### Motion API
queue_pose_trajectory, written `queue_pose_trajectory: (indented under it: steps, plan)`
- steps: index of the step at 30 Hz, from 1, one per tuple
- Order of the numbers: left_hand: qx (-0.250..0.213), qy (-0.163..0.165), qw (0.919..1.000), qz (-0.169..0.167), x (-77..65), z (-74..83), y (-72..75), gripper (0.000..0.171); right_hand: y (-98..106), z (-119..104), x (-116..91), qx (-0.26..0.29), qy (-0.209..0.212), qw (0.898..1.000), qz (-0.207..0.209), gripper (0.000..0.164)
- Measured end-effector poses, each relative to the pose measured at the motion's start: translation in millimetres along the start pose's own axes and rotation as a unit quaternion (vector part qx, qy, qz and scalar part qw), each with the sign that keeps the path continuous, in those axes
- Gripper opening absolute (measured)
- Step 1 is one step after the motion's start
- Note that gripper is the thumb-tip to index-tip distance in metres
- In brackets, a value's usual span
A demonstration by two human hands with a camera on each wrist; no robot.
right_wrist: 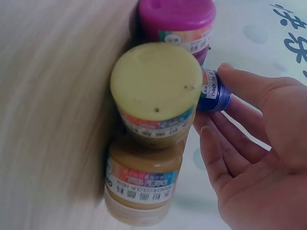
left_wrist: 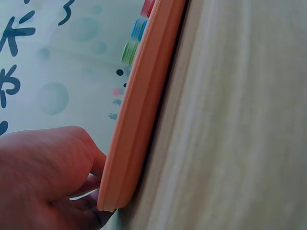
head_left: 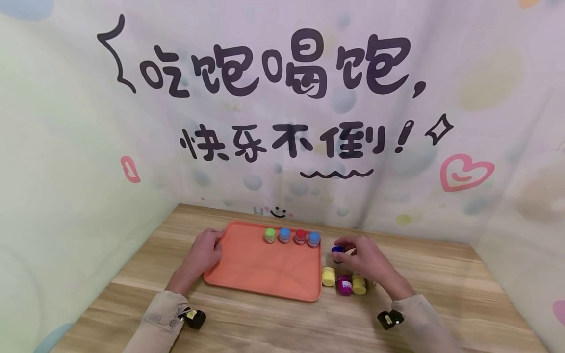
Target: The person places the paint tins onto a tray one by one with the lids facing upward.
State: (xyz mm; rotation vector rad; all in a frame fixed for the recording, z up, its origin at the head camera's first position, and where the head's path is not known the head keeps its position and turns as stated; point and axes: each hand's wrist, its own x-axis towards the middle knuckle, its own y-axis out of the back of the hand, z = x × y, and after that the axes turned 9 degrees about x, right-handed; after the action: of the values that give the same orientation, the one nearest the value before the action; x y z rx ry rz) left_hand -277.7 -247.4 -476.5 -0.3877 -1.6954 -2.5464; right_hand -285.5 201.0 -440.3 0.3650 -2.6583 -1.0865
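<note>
My left hand (head_left: 207, 251) grips the left rim of an orange tray (head_left: 260, 269); the left wrist view shows its fingers at the tray's corner. Right of the tray, my right hand (head_left: 366, 256) pinches a dark blue paint jar (head_left: 337, 254) between thumb and fingers. The right wrist view shows the label of this blue jar (right_wrist: 209, 91) facing out. Just in front of that hand stand a pale yellow jar (head_left: 328, 276), a purple jar (head_left: 345, 285) and a darker yellow jar (head_left: 359, 284). An ochre jar (right_wrist: 144, 177) appears behind them, mostly hidden in the head view.
Along the tray's far edge, a green jar (head_left: 270, 236), a blue jar (head_left: 284, 236), a red jar (head_left: 300, 237) and another blue jar (head_left: 314, 239) form a row. A printed cloth (head_left: 282, 196) hangs behind the wooden table (head_left: 265, 323).
</note>
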Motion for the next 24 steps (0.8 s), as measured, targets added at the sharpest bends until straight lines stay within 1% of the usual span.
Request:
queue_pose_trajectory:
  steps: [4, 12, 20, 24]
  plan:
    - [0.000, 0.003, 1.0000, -0.002, 0.3, 0.6, 0.0, 0.045, -0.8, -2.2, 1.2, 0.001, 0.012, 1.000, 0.000, 0.028]
    - [-0.001, 0.010, 0.9999, -0.009, 0.8, 2.3, 0.0, 0.045, -3.9, -9.8, 5.1, -0.008, 0.019, 1.000, 0.006, 0.036]
    - [0.000, 0.005, 1.0000, -0.002, 0.7, 0.9, -0.3, 0.045, -9.5, -12.8, 7.3, -0.040, 0.066, 0.997, 0.010, 0.038]
    - [-0.003, 0.006, 1.0000, -0.003, 1.2, 0.4, -0.8, 0.045, -12.9, -14.7, 8.6, -0.039, 0.084, 0.996, 0.009, 0.036]
